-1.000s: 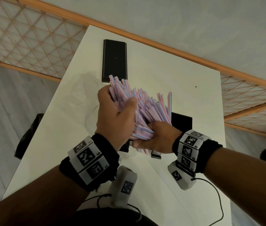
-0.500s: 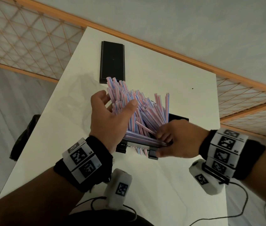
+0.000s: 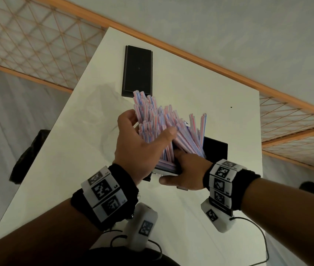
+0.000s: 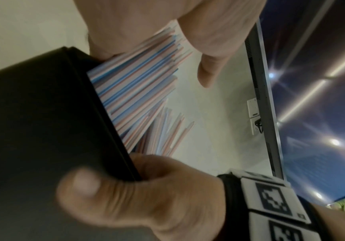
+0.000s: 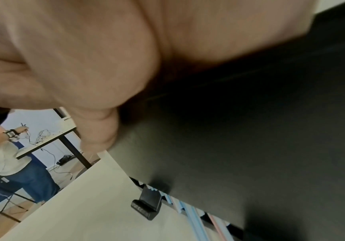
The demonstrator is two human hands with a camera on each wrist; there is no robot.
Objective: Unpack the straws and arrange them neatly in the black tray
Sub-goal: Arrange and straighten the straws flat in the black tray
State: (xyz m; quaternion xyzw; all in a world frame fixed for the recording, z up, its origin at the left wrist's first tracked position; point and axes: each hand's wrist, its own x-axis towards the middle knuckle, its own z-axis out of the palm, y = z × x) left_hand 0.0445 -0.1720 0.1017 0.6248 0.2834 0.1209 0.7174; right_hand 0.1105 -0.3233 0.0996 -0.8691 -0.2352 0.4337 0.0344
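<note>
A thick bundle of pink-and-blue striped straws (image 3: 164,127) stands tilted with its lower ends inside the black tray (image 3: 215,150) near the table's middle. My left hand (image 3: 148,129) holds the bundle's upper part, fingers on its left side and thumb across the front. My right hand (image 3: 187,169) grips the tray's near wall, thumb outside and fingers inside by the straw ends. The left wrist view shows the straws (image 4: 138,91) fanning out of the tray (image 4: 43,130), with my right hand's thumb (image 4: 85,184) on its outer wall. The straws' lower ends are hidden.
A second flat black tray (image 3: 138,71) lies at the far side of the white table (image 3: 200,93). A clear plastic wrapper (image 3: 98,112) lies left of my hands. A dark bag (image 3: 27,156) sits on the floor to the left. A small black stand (image 5: 146,205) sits by the tray.
My right hand let go of the straws' lower ends and took the tray's near wall. The bundle came down into the tray, and my left hand loosened, then closed on it again.
</note>
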